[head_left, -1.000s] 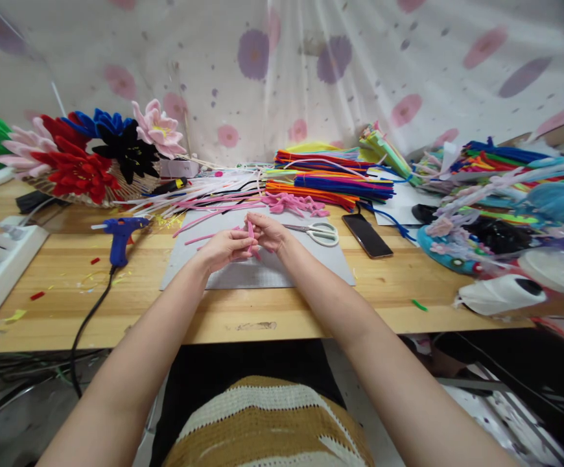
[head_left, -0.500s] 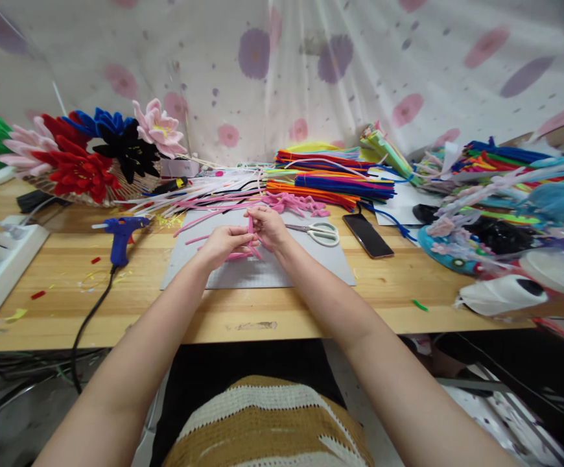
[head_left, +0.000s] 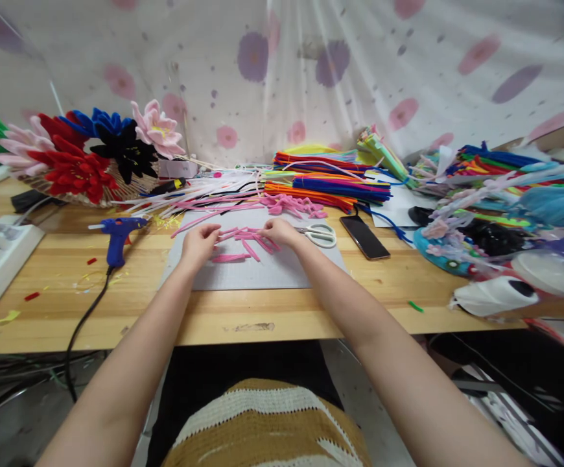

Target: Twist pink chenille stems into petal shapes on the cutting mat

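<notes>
Several short pink pipe cleaner pieces (head_left: 249, 250) lie loosely on the grey mat (head_left: 282, 275). At their left side, my left hand (head_left: 201, 245) is closed, its fingertips pinching the end of a pink piece (head_left: 228, 234). My right hand (head_left: 281, 231) reaches over the right side of the pieces with bent fingers closed at the end of another pink piece; part of the grip is hidden. White-handled scissors (head_left: 321, 235) rest beside my right wrist. Behind the hands sit curled pink pipe cleaner shapes (head_left: 294, 205).
A blue glue gun (head_left: 119, 237) stands at the left near a white power strip (head_left: 7, 266). A black phone (head_left: 364, 237) lies right of the mat. Bundles of coloured pipe cleaners (head_left: 330, 185) line the back. Fuzzy flowers (head_left: 80, 172) fill the back left.
My hands were together, holding pink pieces above the mat. They have moved apart, left and right, and the pink pieces between them now lie on the mat.
</notes>
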`<state>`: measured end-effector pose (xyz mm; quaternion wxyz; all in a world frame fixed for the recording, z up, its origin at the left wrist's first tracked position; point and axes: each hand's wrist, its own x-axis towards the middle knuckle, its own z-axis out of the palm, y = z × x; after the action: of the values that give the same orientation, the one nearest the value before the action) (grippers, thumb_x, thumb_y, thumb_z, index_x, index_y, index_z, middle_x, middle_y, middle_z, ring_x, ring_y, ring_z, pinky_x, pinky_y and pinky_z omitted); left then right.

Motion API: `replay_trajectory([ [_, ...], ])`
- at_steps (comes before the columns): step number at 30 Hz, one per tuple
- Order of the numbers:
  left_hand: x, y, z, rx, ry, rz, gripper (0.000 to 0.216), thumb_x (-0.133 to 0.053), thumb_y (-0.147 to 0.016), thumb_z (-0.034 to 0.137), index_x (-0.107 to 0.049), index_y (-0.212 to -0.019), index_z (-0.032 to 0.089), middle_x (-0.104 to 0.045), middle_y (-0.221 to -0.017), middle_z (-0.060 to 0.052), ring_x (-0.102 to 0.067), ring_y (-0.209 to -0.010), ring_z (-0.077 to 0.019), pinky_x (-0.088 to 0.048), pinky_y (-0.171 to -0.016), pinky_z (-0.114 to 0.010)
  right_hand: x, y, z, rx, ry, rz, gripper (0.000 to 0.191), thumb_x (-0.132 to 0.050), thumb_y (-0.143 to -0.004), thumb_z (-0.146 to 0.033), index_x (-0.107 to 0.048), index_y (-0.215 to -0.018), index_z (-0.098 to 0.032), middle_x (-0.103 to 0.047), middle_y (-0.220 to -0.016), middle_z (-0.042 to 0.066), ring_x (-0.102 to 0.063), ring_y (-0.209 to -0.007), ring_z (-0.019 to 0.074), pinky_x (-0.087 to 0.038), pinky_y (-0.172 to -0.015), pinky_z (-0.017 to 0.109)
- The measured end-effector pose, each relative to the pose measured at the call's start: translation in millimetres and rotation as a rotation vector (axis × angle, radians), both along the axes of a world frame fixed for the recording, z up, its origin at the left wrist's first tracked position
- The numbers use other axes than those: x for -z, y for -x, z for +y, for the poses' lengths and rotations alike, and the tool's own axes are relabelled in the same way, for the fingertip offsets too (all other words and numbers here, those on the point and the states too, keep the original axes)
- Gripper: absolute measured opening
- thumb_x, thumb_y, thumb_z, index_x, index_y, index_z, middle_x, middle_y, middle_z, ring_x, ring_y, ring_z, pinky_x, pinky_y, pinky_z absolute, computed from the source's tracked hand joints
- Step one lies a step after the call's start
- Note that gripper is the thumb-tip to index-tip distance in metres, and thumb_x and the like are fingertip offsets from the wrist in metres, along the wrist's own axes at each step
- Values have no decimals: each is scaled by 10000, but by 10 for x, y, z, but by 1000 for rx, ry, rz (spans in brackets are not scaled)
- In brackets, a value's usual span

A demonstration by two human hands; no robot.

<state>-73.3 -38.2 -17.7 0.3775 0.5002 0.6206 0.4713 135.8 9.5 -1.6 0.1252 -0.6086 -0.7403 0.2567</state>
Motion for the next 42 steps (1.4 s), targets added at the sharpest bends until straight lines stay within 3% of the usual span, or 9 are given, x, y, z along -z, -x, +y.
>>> replay_trajectory([
  [3, 170, 123, -41, -87, -160, 157, 299, -506, -750, 258, -631, -986, 123, -684, -856, -81, -640, -728, -157, -489, -626, -257, 20, 47, -71, -6, 57, -148, 416, -524, -711, -539, -644, -778, -147, -637, -649, 49, -524, -599, 128, -317, -545, 228],
  [6, 258, 201, -115, -159, -245, 309, 291, -495, -759, 272, -643, -972, 140, -690, -850, -68, -632, -727, -148, -478, -696, -262, -18, 83, -164, -59, 91, -267, 326, -568, -684, -464, -657, -703, -152, -655, -654, 70, -562, -611, 149, -338, -548, 236],
  [10, 271, 211, -162, -161, -255, 392, 275, -488, -760, 267, -651, -949, 153, -693, -843, -55, -622, -739, -146, -466, -717, -253, -84, 51, -263, -88, 68, -335, 144, -566, -671, -264, -662, -662, -157, -673, -688, 76, -579, -613, 148, -347, -542, 236],
  [17, 285, 201, -152, -174, -224, 425, 279, -479, -759, 276, -658, -944, 168, -692, -857, -49, -616, -751, -155, -457, -725, -260, -143, -395, -205, -84, 50, -241, 175, -550, -670, -257, -671, -756, -163, -672, -694, 38, -572, -618, 128, -335, -519, 220],
  [23, 286, 181, -154, -161, -223, 486, 270, -481, -754, 274, -667, -928, 183, -691, -867, -42, -614, -773, -166, -451, -728, -270, -116, -602, -143, -127, 85, -315, 220, -609, -627, -252, -669, -822, -169, -675, -779, 34, -563, -669, 129, -332, -531, 211],
  [30, 276, 185, -167, -184, -217, 468, 268, -482, -755, 270, -667, -928, 181, -691, -872, -43, -614, -763, -161, -450, -730, -263, -87, -218, -98, -174, -130, -225, 327, -581, -689, -393, -626, -947, -198, -659, -953, 44, -576, -808, 151, -369, -623, 221],
  [37, 292, 189, -180, -188, -205, 448, 271, -474, -762, 280, -659, -935, 185, -691, -873, -38, -613, -778, -158, -451, -747, -263, -22, 215, -37, -188, -97, -374, 268, -568, -695, -270, -653, -935, -185, -661, -1005, 103, -597, -879, 212, -404, -675, 258],
  [42, 296, 194, -173, -188, -222, 456, 270, -472, -765, 277, -659, -939, 188, -689, -865, -37, -609, -778, -156, -444, -749, -261, -231, 155, 11, -247, -50, -429, 242, -597, -675, -259, -690, -869, -149, -681, -895, 118, -606, -792, 206, -393, -626, 256],
])
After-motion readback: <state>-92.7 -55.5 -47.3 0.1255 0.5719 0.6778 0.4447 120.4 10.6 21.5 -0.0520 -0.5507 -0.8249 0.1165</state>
